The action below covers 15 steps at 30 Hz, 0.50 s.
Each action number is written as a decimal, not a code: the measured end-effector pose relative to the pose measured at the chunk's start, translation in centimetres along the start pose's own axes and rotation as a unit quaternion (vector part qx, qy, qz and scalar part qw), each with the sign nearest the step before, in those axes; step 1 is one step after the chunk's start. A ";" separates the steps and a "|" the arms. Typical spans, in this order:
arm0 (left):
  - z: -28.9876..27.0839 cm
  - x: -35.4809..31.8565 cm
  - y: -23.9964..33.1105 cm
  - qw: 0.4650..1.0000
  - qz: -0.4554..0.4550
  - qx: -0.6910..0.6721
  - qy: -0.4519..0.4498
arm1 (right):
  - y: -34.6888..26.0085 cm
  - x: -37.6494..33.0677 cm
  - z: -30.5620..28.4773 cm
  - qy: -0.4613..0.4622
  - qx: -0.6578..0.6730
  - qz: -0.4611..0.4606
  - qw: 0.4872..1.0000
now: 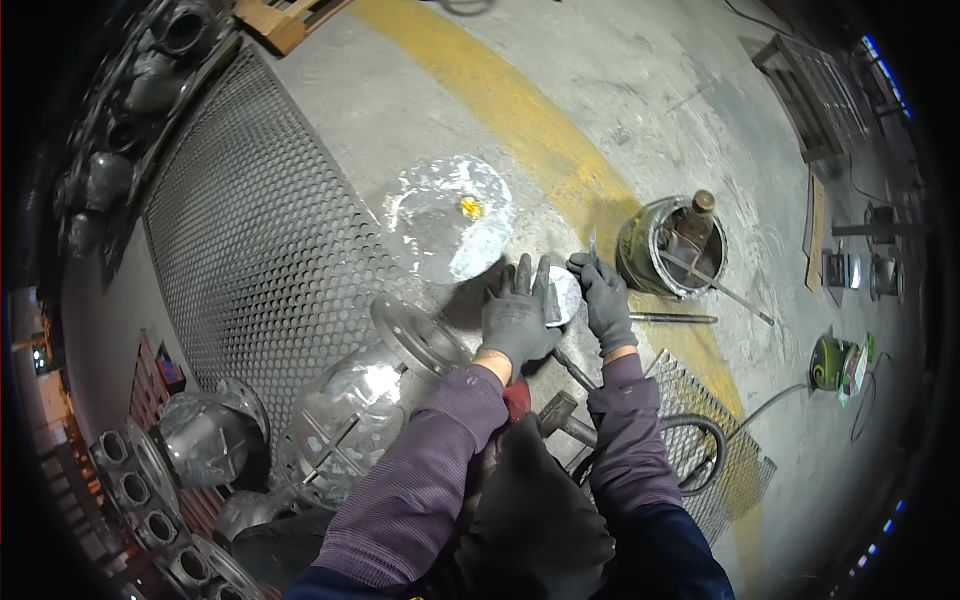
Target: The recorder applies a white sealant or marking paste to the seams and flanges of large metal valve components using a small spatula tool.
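Purple sleeves and a dark lap fill the lower middle, both forearms reaching up to the floor work. Far left of the fingers, a perforated metal sheet lies on the concrete floor, with grey cast valve bodies stacked below it. Just left of and under the left wrist sits a shiny flanged casting. Above the left fingers lies a crumpled silver foil sheet with a yellow spot on it. Left hand, grey glove, fingers spread flat, pressing down on the small round metal disc; palm and fingertips touching it, not wrapped around it. Right hand, grey glove, fingers pinched shut on a thin pointed metal tool held upright, tip at the disc's right edge. Below both hands a hammer lies on the floor. Right of the right fingers, a thin metal rod on the floor, then a green metal bucket holding a bottle and stick. Farther right, a green angle grinder with its cable.
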<state>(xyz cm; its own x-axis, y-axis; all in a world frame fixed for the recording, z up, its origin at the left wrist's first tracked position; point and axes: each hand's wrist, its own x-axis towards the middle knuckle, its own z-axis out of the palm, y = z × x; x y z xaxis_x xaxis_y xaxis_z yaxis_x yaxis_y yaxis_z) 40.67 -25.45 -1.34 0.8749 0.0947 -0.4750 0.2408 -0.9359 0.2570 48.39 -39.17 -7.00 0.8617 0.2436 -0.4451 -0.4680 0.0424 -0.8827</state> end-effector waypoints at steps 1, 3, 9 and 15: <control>0.6 0.5 -0.6 0.999 0.012 -0.027 -0.021 | 0.4 -1.3 -0.1 0.024 -0.007 0.004 1.000; 0.6 0.8 -1.7 0.994 0.034 -0.095 -0.032 | 1.5 -4.0 -0.5 0.057 -0.044 0.009 0.997; -1.0 0.3 -1.1 0.994 0.004 -0.100 -0.037 | 5.1 -9.9 -1.9 0.124 0.049 0.061 0.989; 1.3 -1.0 -1.2 0.993 0.033 -0.048 0.099 | 4.0 -10.2 -1.4 0.107 0.107 0.087 0.985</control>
<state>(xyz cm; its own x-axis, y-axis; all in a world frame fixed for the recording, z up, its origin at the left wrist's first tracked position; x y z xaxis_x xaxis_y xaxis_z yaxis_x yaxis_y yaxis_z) 38.96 -24.86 -2.33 0.9535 0.1080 -0.2815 0.2105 -0.9069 0.3651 38.01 -42.79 -6.26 0.7757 0.0575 -0.6285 -0.6231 0.2275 -0.7483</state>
